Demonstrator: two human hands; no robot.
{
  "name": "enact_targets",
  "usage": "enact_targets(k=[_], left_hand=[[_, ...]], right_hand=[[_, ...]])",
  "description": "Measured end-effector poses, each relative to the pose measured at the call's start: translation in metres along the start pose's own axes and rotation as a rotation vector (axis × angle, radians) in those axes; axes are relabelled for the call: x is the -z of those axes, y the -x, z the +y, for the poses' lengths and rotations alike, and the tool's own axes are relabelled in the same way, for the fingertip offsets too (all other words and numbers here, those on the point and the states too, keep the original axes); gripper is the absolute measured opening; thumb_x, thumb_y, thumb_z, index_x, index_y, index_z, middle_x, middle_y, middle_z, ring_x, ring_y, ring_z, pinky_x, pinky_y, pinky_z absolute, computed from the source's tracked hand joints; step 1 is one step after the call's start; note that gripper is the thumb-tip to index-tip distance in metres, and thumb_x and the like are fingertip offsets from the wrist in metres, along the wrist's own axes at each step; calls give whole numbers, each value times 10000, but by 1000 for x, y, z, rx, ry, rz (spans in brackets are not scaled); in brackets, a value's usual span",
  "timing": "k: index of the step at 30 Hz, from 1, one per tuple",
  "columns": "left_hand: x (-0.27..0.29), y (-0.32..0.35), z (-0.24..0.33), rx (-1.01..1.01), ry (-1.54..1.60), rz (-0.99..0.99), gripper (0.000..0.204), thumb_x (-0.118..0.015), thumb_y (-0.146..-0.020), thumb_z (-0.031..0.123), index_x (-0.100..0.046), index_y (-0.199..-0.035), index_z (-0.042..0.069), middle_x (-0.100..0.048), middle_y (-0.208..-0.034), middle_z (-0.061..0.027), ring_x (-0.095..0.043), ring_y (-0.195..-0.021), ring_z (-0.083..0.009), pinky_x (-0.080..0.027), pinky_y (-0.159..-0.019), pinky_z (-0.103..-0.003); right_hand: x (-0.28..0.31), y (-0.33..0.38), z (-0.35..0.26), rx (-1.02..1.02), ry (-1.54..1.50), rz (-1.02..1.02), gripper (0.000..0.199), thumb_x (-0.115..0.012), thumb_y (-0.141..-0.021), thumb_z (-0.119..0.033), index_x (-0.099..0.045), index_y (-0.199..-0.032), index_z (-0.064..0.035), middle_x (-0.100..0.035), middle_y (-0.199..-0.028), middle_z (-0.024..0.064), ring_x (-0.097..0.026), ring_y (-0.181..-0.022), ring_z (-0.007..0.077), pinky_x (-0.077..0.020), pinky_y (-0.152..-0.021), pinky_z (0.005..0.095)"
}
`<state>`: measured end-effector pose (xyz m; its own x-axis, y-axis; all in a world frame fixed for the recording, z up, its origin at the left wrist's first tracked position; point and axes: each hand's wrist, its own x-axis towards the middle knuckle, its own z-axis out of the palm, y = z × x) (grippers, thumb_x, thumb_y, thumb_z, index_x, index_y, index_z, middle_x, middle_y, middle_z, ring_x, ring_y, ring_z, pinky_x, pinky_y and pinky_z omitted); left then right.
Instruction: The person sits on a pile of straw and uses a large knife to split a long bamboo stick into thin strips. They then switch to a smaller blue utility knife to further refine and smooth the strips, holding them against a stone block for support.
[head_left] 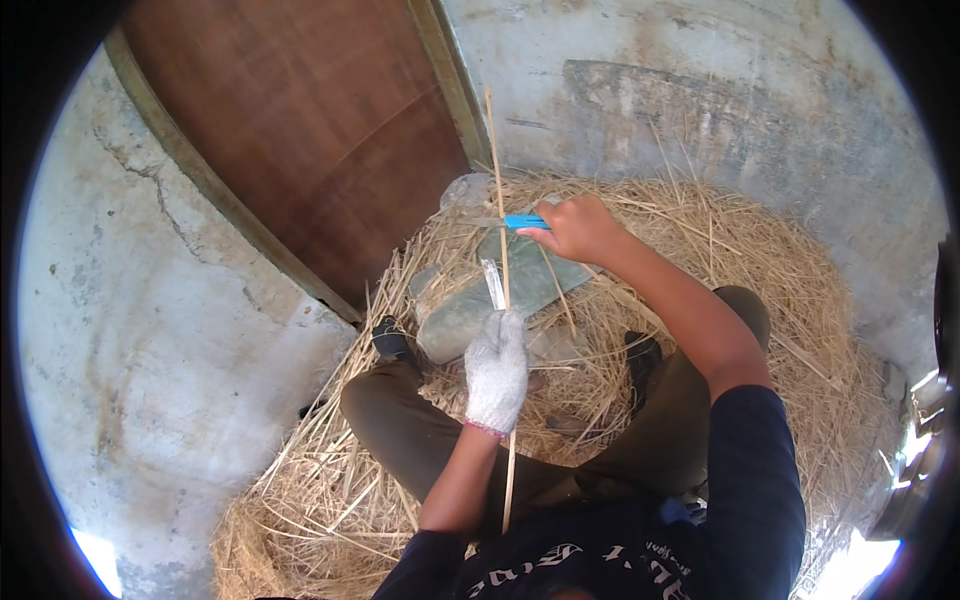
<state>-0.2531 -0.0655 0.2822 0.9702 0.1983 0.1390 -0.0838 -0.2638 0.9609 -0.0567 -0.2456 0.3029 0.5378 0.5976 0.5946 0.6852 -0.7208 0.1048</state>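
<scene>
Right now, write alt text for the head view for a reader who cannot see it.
A seated person's gloved left hand grips a long thin straw stalk upright, while the bare right hand holds a blue-handled knife against it. Loose straw lies piled around the legs on a concrete floor, beside a brown wooden door.

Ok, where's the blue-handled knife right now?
In the head view, the blue-handled knife is just above centre, held in the bare right hand, its blade against the long stalk gripped by the gloved left hand.
</scene>
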Motion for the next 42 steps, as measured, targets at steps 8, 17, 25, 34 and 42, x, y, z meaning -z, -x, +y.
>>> enact_targets(k=[8, 17, 25, 34, 42], left_hand=[[4, -1, 3, 3, -101, -16, 293, -558, -1075, 271, -632, -1002, -3, -559, -816, -18, -484, -749, -115, -436, -683, -304], [2, -8, -7, -59, -108, -19, 354, -525, -1062, 352, -615, -981, 19, -495, -638, -66, -502, -557, -137, -458, -518, -347], [0, 1, 0, 173, 88, -80, 273, -552, -1073, 279, -651, -987, 40, -564, -767, 12, -483, -707, -71, -419, -637, -266], [-2, 9, 25, 137, 72, -161, 270, -550, -1072, 286, -631, -959, 55, -507, -713, 38, -447, -626, -54, -377, -554, -256], [-21, 50, 3, 50, -46, -371, 225, -592, -1051, 253, -622, -953, 52, -528, -712, 28, -492, -617, -44, -418, -540, -254]], right_hand=[[-1, 1, 4, 14, -19, 26, 614, -521, -1004, -599, -680, -833, -31, -569, -484, 107, -588, -416, 299, -483, -448, 423], [1, 7, 5, -201, -145, -229, 711, -425, -1025, -647, -703, -834, -21, -593, -546, 134, -615, -493, 317, -515, -516, 454], [16, 6, 11, -296, -95, -211, 770, -377, -1015, -693, -746, -812, -48, -648, -637, 151, -671, -587, 352, -548, -579, 469], [24, 4, 39, -286, -56, -169, 740, -393, -1015, -683, -758, -909, -47, -666, -659, 178, -686, -639, 364, -551, -617, 486], [33, 28, 147, -1059, -217, 16, 740, -368, -1038, -648, -731, -911, -16, -697, -832, 226, -692, -885, 359, -531, -780, 488]])
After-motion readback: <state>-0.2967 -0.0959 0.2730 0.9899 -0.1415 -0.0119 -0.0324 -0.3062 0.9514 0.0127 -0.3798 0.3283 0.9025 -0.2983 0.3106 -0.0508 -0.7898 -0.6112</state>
